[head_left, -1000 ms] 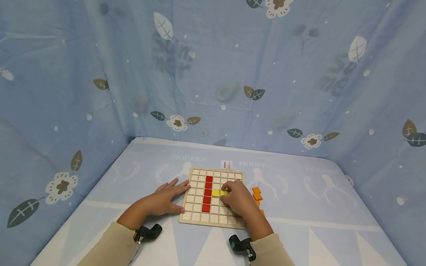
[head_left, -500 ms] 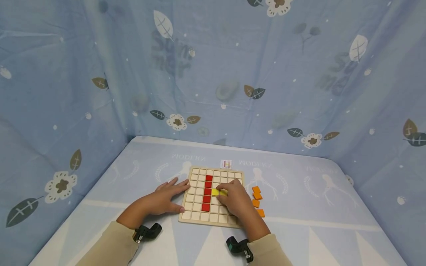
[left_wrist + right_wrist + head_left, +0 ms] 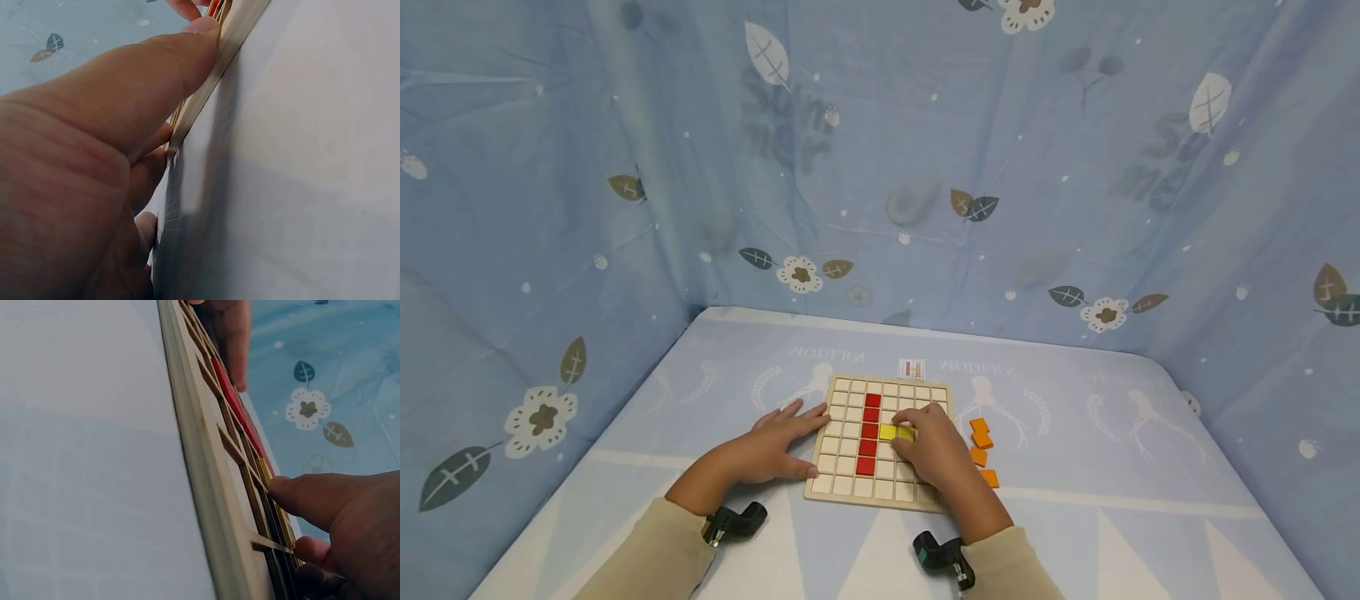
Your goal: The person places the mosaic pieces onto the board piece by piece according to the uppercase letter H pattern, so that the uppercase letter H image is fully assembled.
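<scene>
While the spread left hand (image 3: 769, 450) touches the grid board (image 3: 872, 502), the nearer right hand (image 3: 934, 446) straddles the yellow tiles (image 3: 887, 432), grip unclear.

L hand (image 3: 771, 450): 1 ea., fingers (image 3: 807, 425) extended, spread; L thumb (image 3: 797, 469) out to side. R hand (image 3: 934, 446): 1 ea., index (image 3: 912, 415) & R thumb (image 3: 904, 450) bent toward e/o, tips apart. Forearms (image 3: 643, 546): qty 2, angled inward.

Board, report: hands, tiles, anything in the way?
Left hand on left edge of board. Right hand at yellow tiles, grip unclear. Orange tiles loose, right of board. Right hand hides part of board.
</scene>
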A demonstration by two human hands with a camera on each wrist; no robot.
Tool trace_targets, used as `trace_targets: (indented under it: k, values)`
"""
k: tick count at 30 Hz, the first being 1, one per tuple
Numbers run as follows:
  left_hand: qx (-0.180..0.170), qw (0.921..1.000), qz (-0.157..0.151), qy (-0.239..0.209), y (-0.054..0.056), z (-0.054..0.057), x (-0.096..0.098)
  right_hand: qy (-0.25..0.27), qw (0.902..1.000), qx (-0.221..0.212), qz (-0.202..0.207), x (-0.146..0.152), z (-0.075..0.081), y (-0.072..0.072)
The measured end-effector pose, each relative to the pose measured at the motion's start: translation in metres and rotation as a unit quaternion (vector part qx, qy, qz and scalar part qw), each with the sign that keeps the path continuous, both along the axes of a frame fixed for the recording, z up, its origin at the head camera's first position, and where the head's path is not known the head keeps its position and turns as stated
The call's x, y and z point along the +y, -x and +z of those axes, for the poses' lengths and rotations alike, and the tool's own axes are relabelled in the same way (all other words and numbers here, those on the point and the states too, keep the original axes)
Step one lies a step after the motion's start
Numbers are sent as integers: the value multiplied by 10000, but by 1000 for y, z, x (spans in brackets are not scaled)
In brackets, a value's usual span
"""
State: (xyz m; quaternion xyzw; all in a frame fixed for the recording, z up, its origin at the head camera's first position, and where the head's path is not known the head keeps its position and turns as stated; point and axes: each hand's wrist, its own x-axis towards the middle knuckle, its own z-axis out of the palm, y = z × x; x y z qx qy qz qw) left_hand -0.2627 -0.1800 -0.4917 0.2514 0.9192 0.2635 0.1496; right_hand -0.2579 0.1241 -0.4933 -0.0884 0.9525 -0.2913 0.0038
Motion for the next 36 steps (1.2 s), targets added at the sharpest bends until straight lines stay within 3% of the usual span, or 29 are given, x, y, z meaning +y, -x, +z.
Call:
trace_targets:
  k: [10,15,20,24,32,36]
  values:
    - [20,10000,68,59,0,0,2,226,9997,-41,63,6,0,0]
    - [20,10000,23,0,0,0,1,390,9992,-12,-41,15,7,3]
    - [-23,10000,80,-22,-1,-2,1,476,9979,-83,-427,32,17,5]
    - [-51,9999,144,-9,-2,-1,1,225,9965,-71,-801,49,20,8]
    - [5,9999,116,36,0,-2,0,-156,9822,17,-1872,85,16,9]
    - [-10,9999,102,-3,0,-2,0,-170,9761,-73,-2166,98,9,7]
